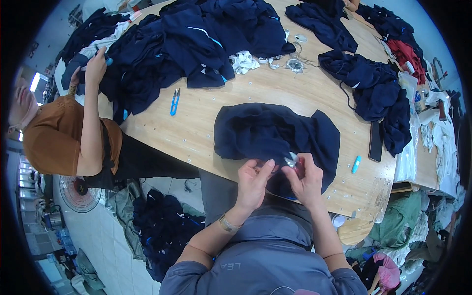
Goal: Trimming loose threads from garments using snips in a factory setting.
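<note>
A dark navy garment (265,123) lies bunched on the wooden table in front of me. My right hand (307,182) is closed around small thread snips (291,160) with bright metal blades and a red part, partly hidden by the fingers. Close beside it, my left hand (253,182) has its thumb and fingers pinched together at the garment's near edge. Something reddish shows by those fingertips, too small to make out.
Blue thread snips (175,102) and a navy garment heap (196,44) lie at the far left. Further navy garments (373,88), a dark phone (375,141) and a turquoise marker-like stick (356,164) are to the right. A co-worker in a brown top (73,132) handles cloth at left.
</note>
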Available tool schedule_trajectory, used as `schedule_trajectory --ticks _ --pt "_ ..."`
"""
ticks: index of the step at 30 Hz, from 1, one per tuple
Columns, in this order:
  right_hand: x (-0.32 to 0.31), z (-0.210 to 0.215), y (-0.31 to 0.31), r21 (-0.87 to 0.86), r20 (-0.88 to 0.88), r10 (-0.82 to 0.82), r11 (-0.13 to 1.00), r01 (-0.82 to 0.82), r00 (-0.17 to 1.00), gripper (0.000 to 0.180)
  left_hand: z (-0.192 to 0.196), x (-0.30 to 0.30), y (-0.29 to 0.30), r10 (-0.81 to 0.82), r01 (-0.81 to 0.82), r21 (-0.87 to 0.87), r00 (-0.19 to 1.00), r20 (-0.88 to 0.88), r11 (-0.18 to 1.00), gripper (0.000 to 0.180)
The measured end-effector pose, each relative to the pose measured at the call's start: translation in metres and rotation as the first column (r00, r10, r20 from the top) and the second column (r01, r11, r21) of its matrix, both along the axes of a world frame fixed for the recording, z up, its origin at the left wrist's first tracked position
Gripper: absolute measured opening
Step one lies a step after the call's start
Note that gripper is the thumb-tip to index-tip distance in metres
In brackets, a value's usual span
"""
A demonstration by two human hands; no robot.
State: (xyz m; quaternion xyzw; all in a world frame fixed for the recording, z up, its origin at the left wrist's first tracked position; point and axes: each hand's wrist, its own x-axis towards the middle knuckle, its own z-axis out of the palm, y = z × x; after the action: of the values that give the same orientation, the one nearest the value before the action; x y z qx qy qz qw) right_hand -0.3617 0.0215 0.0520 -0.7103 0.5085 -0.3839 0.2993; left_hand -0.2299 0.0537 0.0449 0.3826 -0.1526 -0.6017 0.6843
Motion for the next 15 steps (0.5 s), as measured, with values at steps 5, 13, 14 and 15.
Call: schedule_trajectory --ticks 5,13,14,15 --pt "0.005 -0.004 -0.005 -0.2 -0.066 0.136 0.969 -0.146 0.989 0.036 -0.017 0.009 0.007 -0.222 0.21 -0.115 0.97 -0.102 0.971 0.016" --pt "-0.013 -0.022 -0.025 0.547 0.733 -0.232 0.761 -0.35 0.64 0.019 0.002 0.035 0.001 -0.278 0.212 0.182 0.652 0.705 0.96 0.023" --pt "-0.014 -0.022 -0.028 0.54 0.728 -0.214 0.764 -0.352 0.651 0.02 0.006 0.042 0.0 -0.203 0.166 0.144 0.428 0.88 0.975 0.023" --pt "-0.016 -0.023 -0.031 0.533 0.724 -0.196 0.768 -0.356 0.661 0.02 0.018 0.046 -0.004 -0.112 0.132 0.091 0.166 0.98 0.987 0.023"
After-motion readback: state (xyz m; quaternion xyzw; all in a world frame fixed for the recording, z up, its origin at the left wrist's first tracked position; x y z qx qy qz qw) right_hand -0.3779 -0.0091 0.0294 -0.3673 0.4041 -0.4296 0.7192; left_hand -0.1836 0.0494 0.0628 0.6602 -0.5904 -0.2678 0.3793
